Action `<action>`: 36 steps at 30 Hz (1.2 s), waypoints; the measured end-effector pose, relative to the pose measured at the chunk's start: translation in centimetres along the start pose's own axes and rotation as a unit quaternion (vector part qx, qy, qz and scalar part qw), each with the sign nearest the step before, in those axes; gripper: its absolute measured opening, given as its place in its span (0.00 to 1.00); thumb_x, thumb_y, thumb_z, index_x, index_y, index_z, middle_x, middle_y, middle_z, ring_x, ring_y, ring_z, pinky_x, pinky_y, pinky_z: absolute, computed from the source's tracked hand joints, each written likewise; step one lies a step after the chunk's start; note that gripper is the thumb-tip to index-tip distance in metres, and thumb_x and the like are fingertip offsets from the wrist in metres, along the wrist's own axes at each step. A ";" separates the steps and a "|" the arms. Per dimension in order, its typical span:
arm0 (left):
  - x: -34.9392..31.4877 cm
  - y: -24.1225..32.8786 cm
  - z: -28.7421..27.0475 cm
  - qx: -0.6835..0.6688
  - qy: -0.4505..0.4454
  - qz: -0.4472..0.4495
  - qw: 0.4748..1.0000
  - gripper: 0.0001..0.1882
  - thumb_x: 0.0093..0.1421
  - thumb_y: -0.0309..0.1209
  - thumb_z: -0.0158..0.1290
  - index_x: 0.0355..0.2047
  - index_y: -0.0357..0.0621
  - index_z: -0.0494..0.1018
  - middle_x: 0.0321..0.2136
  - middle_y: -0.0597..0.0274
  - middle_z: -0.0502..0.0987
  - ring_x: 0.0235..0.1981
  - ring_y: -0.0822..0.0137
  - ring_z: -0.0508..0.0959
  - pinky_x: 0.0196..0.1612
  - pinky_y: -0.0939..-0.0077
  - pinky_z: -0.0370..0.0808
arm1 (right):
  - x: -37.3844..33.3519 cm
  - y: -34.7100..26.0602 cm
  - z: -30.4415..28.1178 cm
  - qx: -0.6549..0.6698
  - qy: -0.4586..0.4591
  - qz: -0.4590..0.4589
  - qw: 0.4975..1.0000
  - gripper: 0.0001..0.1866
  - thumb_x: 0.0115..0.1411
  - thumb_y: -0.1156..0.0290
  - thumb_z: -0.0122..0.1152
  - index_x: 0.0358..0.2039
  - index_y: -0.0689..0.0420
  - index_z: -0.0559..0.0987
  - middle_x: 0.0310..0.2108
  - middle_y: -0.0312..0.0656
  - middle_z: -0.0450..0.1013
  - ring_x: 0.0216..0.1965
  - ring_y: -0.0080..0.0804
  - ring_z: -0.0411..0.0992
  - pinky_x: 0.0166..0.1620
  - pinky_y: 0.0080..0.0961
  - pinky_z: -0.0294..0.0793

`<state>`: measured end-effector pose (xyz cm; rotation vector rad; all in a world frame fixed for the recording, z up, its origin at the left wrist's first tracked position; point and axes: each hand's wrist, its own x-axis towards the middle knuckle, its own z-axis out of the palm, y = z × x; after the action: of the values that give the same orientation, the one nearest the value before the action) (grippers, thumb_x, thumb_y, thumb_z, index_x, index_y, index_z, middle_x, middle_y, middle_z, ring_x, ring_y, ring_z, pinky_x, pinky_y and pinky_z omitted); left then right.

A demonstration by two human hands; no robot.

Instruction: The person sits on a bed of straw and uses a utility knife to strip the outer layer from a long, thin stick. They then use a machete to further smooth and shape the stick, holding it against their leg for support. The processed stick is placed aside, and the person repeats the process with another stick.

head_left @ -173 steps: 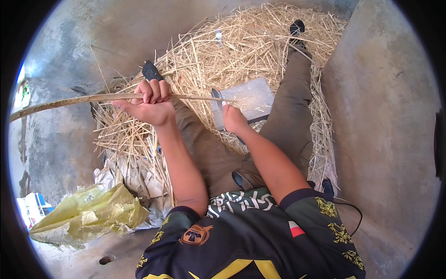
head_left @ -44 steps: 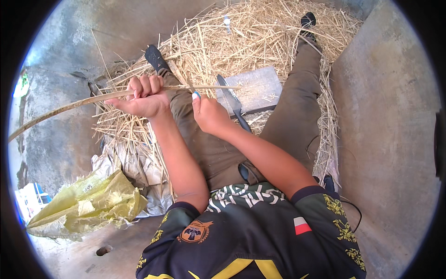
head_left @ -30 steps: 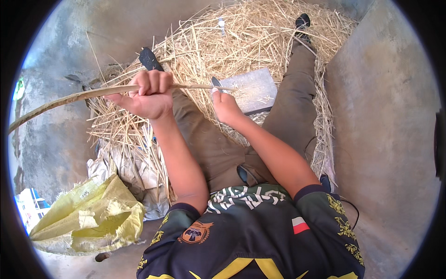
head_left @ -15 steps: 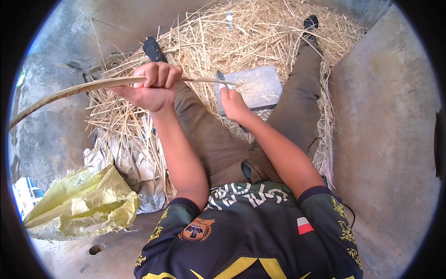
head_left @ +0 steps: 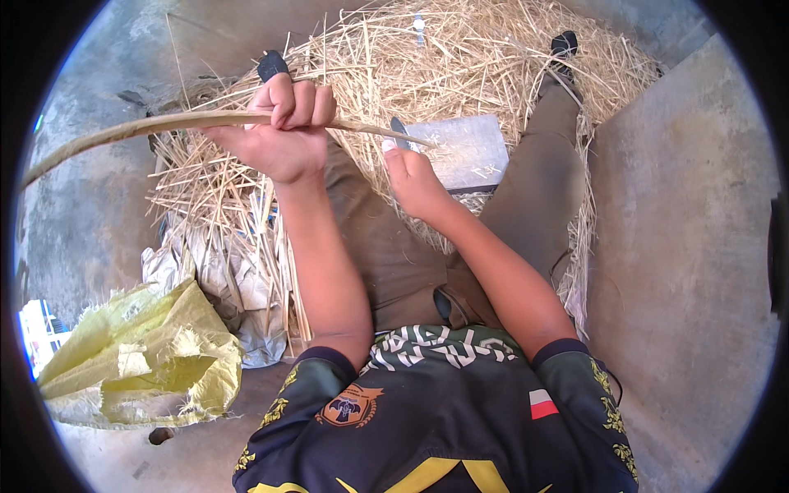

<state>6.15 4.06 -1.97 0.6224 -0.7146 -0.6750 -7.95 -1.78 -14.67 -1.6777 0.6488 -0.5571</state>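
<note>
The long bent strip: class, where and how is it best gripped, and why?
Probably by the thicker stretch of the bent strip, just left of its thin end, coming from the person's near side, as the left hand does, curled over it. The strip tapers rightward to the knife and its long tail arches left, so this should steady the thin end.

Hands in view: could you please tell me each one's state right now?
Left hand: closed around a bent strip.
Right hand: closed; anything it grips is unclear.
</note>
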 end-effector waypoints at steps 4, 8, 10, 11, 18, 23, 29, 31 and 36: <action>0.0 -0.3 -0.2 -0.066 -0.052 -0.001 0.996 0.46 0.46 0.88 0.29 0.12 0.54 0.48 0.09 0.74 0.44 0.12 0.73 0.42 0.18 0.75 0.40 | 0.0 -0.3 0.0 -0.009 -0.002 -0.009 1.000 0.27 0.72 0.57 0.40 0.30 0.69 0.76 0.24 0.62 0.73 0.31 0.60 0.74 0.39 0.47 0.70; -0.1 -0.2 0.1 -0.028 -0.073 -0.004 0.997 0.46 0.46 0.88 0.29 0.12 0.54 0.48 0.09 0.75 0.45 0.12 0.74 0.43 0.17 0.77 0.40 | -0.2 -0.2 0.5 0.004 0.014 -0.017 1.000 0.26 0.73 0.58 0.39 0.28 0.68 0.74 0.21 0.53 0.70 0.26 0.44 0.70 0.35 0.42 0.69; 0.2 -0.3 -0.3 -0.051 -0.080 0.009 0.995 0.46 0.46 0.87 0.27 0.12 0.53 0.49 0.09 0.75 0.47 0.11 0.75 0.42 0.17 0.76 0.41 | -0.1 0.2 0.5 -0.020 0.019 -0.002 1.000 0.27 0.73 0.58 0.38 0.27 0.67 0.73 0.19 0.51 0.69 0.24 0.40 0.69 0.34 0.41 0.68; 0.2 -0.4 -0.4 -0.062 -0.085 0.015 0.994 0.46 0.47 0.87 0.26 0.12 0.53 0.50 0.08 0.75 0.48 0.11 0.75 0.42 0.17 0.75 0.41 | 0.2 0.8 0.4 -0.038 0.026 0.019 0.999 0.28 0.73 0.57 0.37 0.26 0.68 0.73 0.19 0.53 0.70 0.24 0.44 0.70 0.34 0.42 0.69; 0.0 -0.4 -0.4 -0.127 -0.138 0.008 0.982 0.45 0.49 0.86 0.28 0.11 0.54 0.49 0.08 0.76 0.47 0.11 0.75 0.44 0.15 0.77 0.41 | 1.5 6.4 0.3 -0.099 0.049 0.129 0.985 0.36 0.72 0.49 0.35 0.23 0.70 0.75 0.22 0.61 0.73 0.28 0.58 0.73 0.39 0.47 0.70; 0.1 -0.5 -0.2 -0.129 -0.175 -0.004 0.976 0.44 0.51 0.84 0.28 0.12 0.54 0.51 0.08 0.76 0.49 0.11 0.75 0.43 0.16 0.77 0.42 | 2.4 8.7 -1.3 -0.089 0.028 0.180 0.979 0.37 0.72 0.48 0.33 0.29 0.70 0.79 0.31 0.67 0.76 0.40 0.66 0.76 0.48 0.51 0.72; -0.2 -0.1 -1.0 -0.119 -0.127 -0.022 0.984 0.43 0.53 0.82 0.36 0.11 0.53 0.49 0.08 0.75 0.49 0.11 0.75 0.44 0.16 0.76 0.42 | 0.4 -0.3 -1.3 -0.026 -0.043 0.067 0.997 0.33 0.73 0.52 0.35 0.28 0.70 0.76 0.26 0.65 0.74 0.35 0.61 0.76 0.42 0.48 0.72; -0.3 -0.3 -1.2 -0.112 -0.135 -0.022 0.984 0.44 0.53 0.82 0.35 0.12 0.53 0.49 0.08 0.75 0.48 0.11 0.74 0.44 0.16 0.76 0.42 | -0.2 -2.1 -0.6 -0.022 -0.022 0.018 0.999 0.32 0.73 0.53 0.36 0.27 0.71 0.75 0.25 0.65 0.74 0.33 0.61 0.76 0.40 0.48 0.71; -0.6 0.0 -1.0 -0.098 -0.136 -0.013 0.986 0.44 0.52 0.84 0.30 0.11 0.53 0.50 0.07 0.75 0.49 0.10 0.75 0.43 0.16 0.76 0.41 | -0.3 -1.9 -0.5 -0.014 -0.045 0.016 0.999 0.33 0.73 0.54 0.35 0.26 0.71 0.75 0.26 0.68 0.73 0.33 0.65 0.75 0.40 0.50 0.72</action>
<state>6.53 4.78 -2.82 0.3628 -0.8812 -0.8532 -8.24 -1.67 -12.72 -1.7057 0.6197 -0.4496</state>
